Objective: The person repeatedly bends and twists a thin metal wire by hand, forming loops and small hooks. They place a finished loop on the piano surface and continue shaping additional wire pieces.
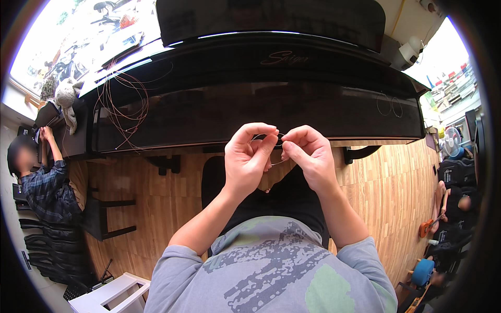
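Observation:
My left hand (pixel 246 160) and my right hand (pixel 312 157) are raised close together just in front of the front edge of a black piano (pixel 219 112). Thumb and fingertips of each hand pinch a thin looped string (pixel 278 163), which bends between the two hands. Fingers hide part of it, and its ends are hard to make out. Large loose coils of copper-coloured string (pixel 104 101) lie on the piano's left side. At its right end rests a smaller thin loop of string (pixel 391 104).
A person in a checked shirt (pixel 44 190) sits at the far left beside a black stool (pixel 99 216). A white stool (pixel 112 295) stands at lower left. On the right, another person holds a small orange guitar-like instrument (pixel 425 228). A grey plush toy (pixel 67 93) sits at the piano's left end.

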`<control>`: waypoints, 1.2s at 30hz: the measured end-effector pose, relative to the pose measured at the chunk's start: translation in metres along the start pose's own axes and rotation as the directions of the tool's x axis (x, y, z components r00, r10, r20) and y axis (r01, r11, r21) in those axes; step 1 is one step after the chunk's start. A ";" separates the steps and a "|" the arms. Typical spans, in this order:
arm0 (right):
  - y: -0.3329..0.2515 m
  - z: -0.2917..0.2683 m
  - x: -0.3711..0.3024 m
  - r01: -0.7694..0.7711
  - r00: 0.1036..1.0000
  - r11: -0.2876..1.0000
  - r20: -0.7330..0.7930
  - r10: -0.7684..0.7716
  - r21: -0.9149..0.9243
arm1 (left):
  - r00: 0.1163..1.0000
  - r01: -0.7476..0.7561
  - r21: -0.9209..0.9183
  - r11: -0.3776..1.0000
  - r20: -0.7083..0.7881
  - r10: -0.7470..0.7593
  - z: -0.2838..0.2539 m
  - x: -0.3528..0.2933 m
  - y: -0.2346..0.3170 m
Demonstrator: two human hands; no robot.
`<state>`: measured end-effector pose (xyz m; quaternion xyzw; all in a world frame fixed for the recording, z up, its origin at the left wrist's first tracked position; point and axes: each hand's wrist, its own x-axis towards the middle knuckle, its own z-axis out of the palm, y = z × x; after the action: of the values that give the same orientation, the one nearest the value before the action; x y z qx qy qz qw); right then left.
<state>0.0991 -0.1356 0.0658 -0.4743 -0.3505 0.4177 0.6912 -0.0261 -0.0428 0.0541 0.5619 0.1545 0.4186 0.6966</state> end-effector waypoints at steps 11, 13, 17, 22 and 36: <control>0.001 0.003 0.002 0.111 0.986 0.937 -0.083 -0.147 -0.331 | 0.982 -0.160 0.350 0.923 0.155 0.112 -0.011 0.004 0.005; 0.000 0.004 0.001 0.114 0.985 0.916 -0.079 -0.156 -0.384 | 0.980 -0.190 0.413 0.891 0.132 0.148 -0.010 0.005 0.005; 0.000 0.007 0.000 0.137 0.982 0.906 -0.065 -0.177 -0.401 | 0.968 -0.252 0.560 0.789 0.160 0.195 -0.011 0.006 0.007; 0.003 0.002 -0.001 0.135 0.985 0.943 -0.060 -0.160 -0.304 | 0.979 -0.155 0.457 0.876 0.192 0.072 -0.014 0.005 0.009; -0.003 0.003 0.000 0.234 0.972 0.885 0.071 -0.225 -0.403 | 0.931 0.227 -0.281 0.932 0.344 -0.123 -0.028 0.008 0.005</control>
<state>0.0973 -0.1354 0.0695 -0.5587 -0.4914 0.2560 0.6171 -0.0423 -0.0188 0.0518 0.4872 0.0201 0.2766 0.8281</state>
